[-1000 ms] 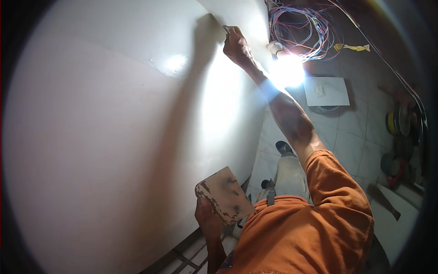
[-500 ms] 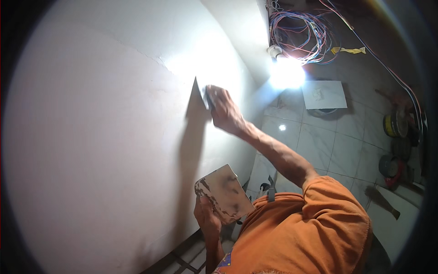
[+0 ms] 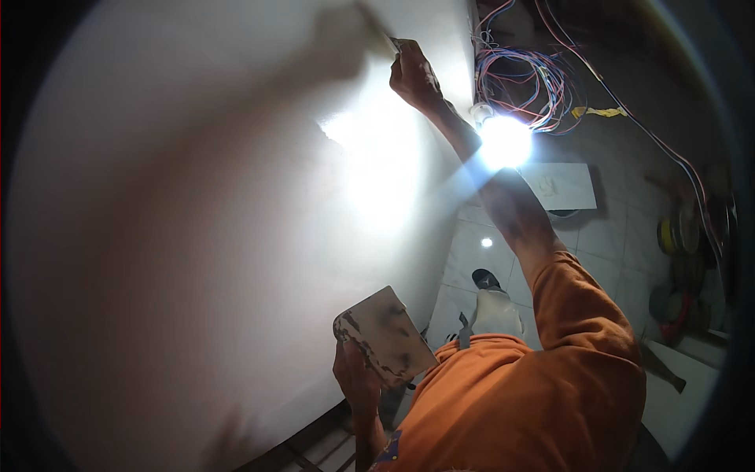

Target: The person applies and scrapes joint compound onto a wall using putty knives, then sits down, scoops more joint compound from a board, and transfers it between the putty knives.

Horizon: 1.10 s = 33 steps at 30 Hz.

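My right hand (image 3: 415, 77) is raised high along the white wall (image 3: 157, 259), its fingers closed around a putty knife (image 3: 384, 38). The knife's blade is at the wall, partly lost in shadow and blur; whether it touches cannot be told. Low down by my body, my left hand (image 3: 359, 379) grips a square putty board (image 3: 389, 334) from below and along its left edge. Dark worn patches and smears mark the board's pale face.
A glaring bulb (image 3: 505, 141) hangs beside my right forearm, under coiled wires (image 3: 531, 82). Behind it a white sheet (image 3: 562, 185) rests on a round container on the tiled floor (image 3: 464, 271). At the right lie a yellow-sided reel (image 3: 668, 236) and a brush (image 3: 664, 368).
My right hand has swept up the wall with the putty knife, and its shadow has moved up and left. The left hand holds the board nearly still. A shoe and trouser leg now show below.
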Motion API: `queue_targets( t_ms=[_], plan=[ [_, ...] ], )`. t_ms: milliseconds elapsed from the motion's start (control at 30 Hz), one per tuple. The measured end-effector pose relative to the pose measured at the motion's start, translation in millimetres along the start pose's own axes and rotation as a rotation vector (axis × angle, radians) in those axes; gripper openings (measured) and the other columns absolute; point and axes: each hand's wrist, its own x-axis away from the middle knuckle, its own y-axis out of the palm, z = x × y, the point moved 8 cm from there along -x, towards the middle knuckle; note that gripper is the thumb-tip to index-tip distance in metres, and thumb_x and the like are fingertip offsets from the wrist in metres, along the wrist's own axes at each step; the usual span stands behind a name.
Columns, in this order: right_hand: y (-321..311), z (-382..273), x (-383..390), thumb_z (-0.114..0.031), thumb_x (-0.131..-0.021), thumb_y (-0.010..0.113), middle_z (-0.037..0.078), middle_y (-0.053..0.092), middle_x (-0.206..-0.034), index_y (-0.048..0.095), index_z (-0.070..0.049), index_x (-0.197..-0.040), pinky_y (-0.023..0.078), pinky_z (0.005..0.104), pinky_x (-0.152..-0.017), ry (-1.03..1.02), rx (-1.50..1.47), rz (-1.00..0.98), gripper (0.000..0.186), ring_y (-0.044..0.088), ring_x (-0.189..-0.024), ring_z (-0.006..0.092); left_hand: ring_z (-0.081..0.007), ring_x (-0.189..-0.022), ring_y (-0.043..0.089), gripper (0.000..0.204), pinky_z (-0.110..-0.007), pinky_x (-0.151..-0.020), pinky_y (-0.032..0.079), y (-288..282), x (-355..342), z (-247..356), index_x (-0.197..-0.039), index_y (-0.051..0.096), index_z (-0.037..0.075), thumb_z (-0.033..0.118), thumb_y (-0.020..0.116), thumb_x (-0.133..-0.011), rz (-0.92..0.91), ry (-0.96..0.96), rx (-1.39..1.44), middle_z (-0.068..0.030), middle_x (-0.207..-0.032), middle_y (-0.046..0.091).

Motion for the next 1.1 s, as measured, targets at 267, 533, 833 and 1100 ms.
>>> queue_targets(
  t_ms=[267,533,833,1100],
  plan=[
    [18.5,-3.4,22.2,0.005,-0.079,0.047,0.019,0.051,-0.110,0.049,-0.001,-0.119,0.047,0.0431,-0.083,0.104,-0.173,-0.053,0.041,0.053,-0.097,0.0366,-0.0170,-0.086,0.059,0.036,-0.029,-0.075,0.049,-0.6,-0.9,-2.1,-0.111,0.052,-0.004,0.026,0.036,-0.099,0.019,0.040,0.020,-0.0110,-0.099,0.060],
    [-16.3,-121.1,136.1,0.011,-0.070,0.048,0.024,0.047,-0.121,0.044,0.003,-0.126,0.044,0.0441,-0.093,-0.155,-0.184,-0.175,0.057,0.049,-0.109,0.0392,-0.0161,-0.085,0.058,0.036,-0.029,-0.074,0.047,-6.3,2.3,-11.1,-0.108,0.054,-0.003,0.027,0.038,-0.098,0.097,-0.013,0.056,-0.0094,-0.098,0.059],
    [-26.7,-36.2,82.7,-0.007,-0.093,0.041,0.014,0.056,-0.081,0.052,-0.001,-0.115,0.046,0.0339,-0.059,0.278,-0.411,-0.081,0.026,0.053,-0.060,0.0200,-0.0154,-0.084,0.058,0.033,-0.029,-0.074,0.048,-12.6,2.3,-12.0,-0.108,0.054,-0.002,0.026,0.037,-0.098,0.089,0.030,-0.060,-0.0082,-0.095,0.059],
    [18.1,35.9,47.6,0.002,-0.086,0.042,0.019,0.051,-0.116,0.048,-0.001,-0.121,0.046,0.0418,-0.084,0.202,-0.114,-0.157,0.036,0.054,-0.100,0.0356,-0.0147,-0.083,0.058,0.033,-0.029,-0.073,0.048,-8.9,3.6,-8.2,-0.107,0.055,-0.001,0.026,0.038,-0.098,0.184,0.025,-0.017,-0.0074,-0.094,0.059]
  ],
)
